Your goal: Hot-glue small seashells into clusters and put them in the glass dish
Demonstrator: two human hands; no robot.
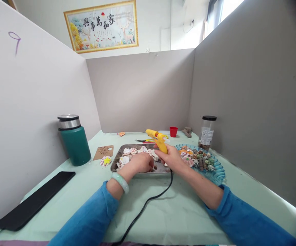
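My right hand (pixel 172 158) is wrapped round the handle of a yellow glue gun (pixel 158 138), its nozzle pointing up and left, its black cord (pixel 148 203) trailing toward me. My left hand (pixel 140 162), with a pale green bangle on the wrist, rests curled over shells in a metal tray (pixel 117 160). Its fingers are closed on something small that I cannot make out. The tray holds several pale and pink shells.
A blue glass plate (pixel 218 172) of mixed shells lies right of the tray. A green flask (pixel 74 140), brown card (pixel 103 152), black flat bar (pixel 35 200), red cup (pixel 173 131), scissors (pixel 144 140) and a dark-lidded jar (pixel 207 132) stand around. Grey partitions enclose three sides.
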